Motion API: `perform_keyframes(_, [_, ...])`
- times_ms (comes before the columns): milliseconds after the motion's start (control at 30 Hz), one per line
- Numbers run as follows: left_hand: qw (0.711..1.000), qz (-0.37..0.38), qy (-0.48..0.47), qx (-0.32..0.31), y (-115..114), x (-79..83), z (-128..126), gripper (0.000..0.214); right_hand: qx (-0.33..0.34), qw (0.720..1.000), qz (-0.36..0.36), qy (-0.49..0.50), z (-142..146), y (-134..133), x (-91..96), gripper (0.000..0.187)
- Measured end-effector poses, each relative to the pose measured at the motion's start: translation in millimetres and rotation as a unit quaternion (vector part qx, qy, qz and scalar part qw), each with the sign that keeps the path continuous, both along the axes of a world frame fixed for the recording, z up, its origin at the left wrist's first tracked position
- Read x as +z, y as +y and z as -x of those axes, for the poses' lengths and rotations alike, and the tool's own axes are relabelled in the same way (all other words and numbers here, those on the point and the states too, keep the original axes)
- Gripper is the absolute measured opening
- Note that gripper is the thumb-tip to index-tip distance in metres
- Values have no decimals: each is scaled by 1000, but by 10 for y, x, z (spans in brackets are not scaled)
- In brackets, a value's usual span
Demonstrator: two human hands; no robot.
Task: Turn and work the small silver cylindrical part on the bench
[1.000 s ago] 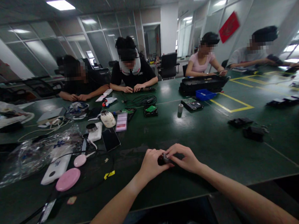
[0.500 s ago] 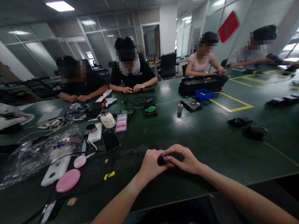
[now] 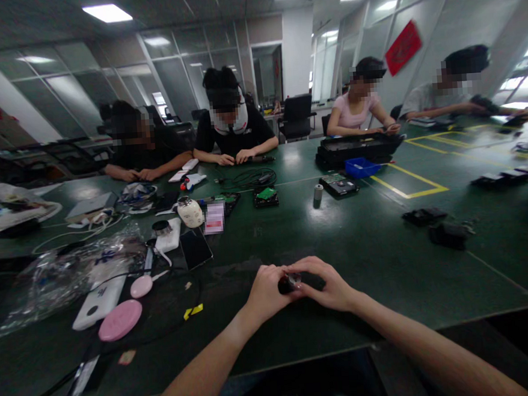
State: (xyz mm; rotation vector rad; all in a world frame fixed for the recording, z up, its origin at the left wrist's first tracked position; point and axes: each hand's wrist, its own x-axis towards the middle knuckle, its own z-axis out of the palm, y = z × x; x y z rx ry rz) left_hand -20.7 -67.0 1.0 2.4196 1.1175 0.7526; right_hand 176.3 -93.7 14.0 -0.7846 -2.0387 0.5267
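A small, dark, shiny object (image 3: 292,280), too small and shaded to name, sits between my two hands just over the green table. My left hand (image 3: 265,291) is closed, with thumb and fingers curled round its left side. From the right, my right hand (image 3: 332,284) pinches it between thumb and fingertips. The fingertips of both hands nearly meet above it, and parts of it are hidden behind them. Left of my hands, a strip of yellow tape (image 3: 193,311) lies on the table.
To the left lie a pink disc (image 3: 120,320), a white power bank (image 3: 98,303), a phone (image 3: 196,248) and plastic bags. Farther off are a small metal cylinder (image 3: 318,192), hard drives (image 3: 339,184) and a blue tray (image 3: 362,167). Several people sit across the table (image 3: 387,274).
My right thumb and fingertips have shifted slightly on the small object, showing a little more of its shiny side. Both arms stay almost where they were.
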Motion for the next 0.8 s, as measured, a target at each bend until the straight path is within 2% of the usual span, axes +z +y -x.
perform_keyframes(100, [1000, -2, 4, -5, -3, -10, -2, 38, 3, 1000, -3, 3, 2, 4, -6, 31])
perform_keyframes(367, [1000, -2, 4, -23, -5, 28, 3, 42, -60, 997, -9, 45, -1, 5, 46, 9])
perform_keyframes(467, [1000, -3, 4, -17, -2, 22, 4, 43, -64, 997, -4, 37, -3, 2, 32, 13])
perform_keyframes(600, [1000, -2, 6, -7, 0, 9, 0, 44, -31, 999, -4, 14, 5, 8, -14, 25])
perform_keyframes(800, [1000, 2, 5, -22, -7, 27, -11, 37, -25, 999, -6, 25, 9, 38, -44, 19])
